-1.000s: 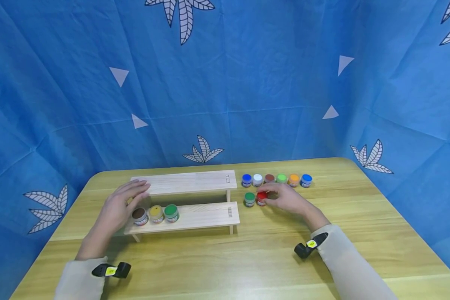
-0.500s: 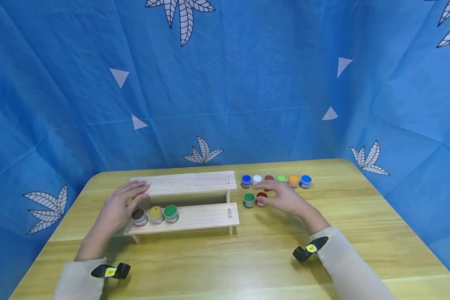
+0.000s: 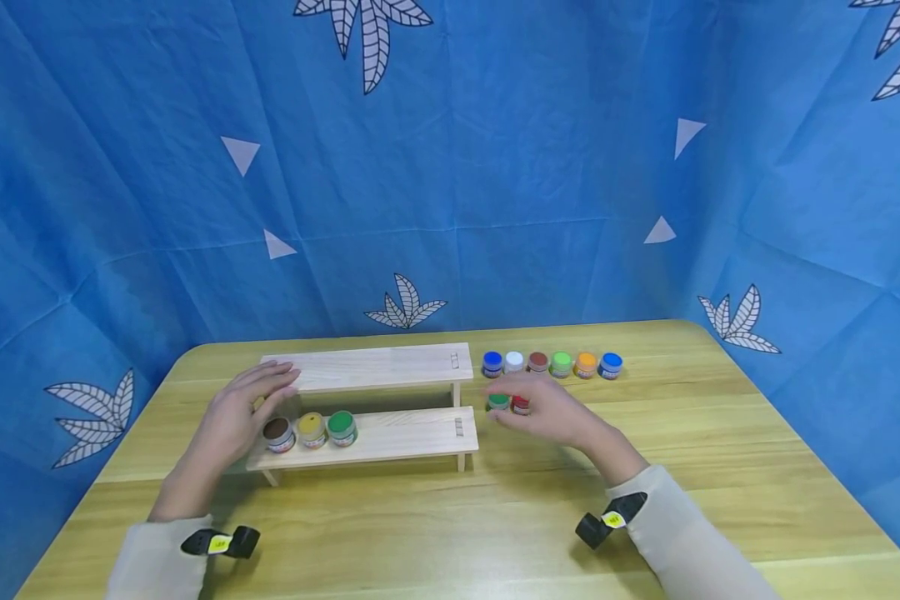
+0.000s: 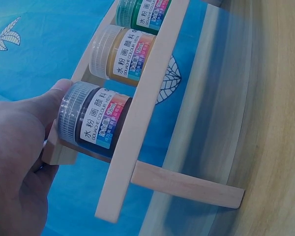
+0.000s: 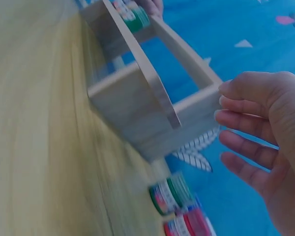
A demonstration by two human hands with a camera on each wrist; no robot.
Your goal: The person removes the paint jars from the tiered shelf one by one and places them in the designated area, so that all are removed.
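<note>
At the left end of the two-tier wooden shelf (image 3: pixel 405 432), my left hand (image 3: pixel 236 410) grips the upper board's end, with fingers over the top and thumb in front. Close by on the lower board stand a dark brown paint jar (image 4: pixel 96 118), a yellow ochre jar (image 4: pixel 123 54) and a green jar (image 3: pixel 342 427). My right hand (image 3: pixel 543 408) hovers over a second green jar (image 5: pixel 169 194) and a red jar (image 5: pixel 189 223) on the table. Its fingers are spread and hold nothing; in the right wrist view the fingertips lie near the shelf's right end.
Behind the right hand, several jars stand in a row, from a dark blue jar (image 3: pixel 492 364) to a lighter blue jar (image 3: pixel 611 365). The wooden table (image 3: pixel 420 533) extends in front. A blue cloth (image 3: pixel 525 167) hangs behind and at the sides.
My right hand has let go of the red jar and moved left, over the green jar beside it. Both jars stay on the table. My left hand has not moved.
</note>
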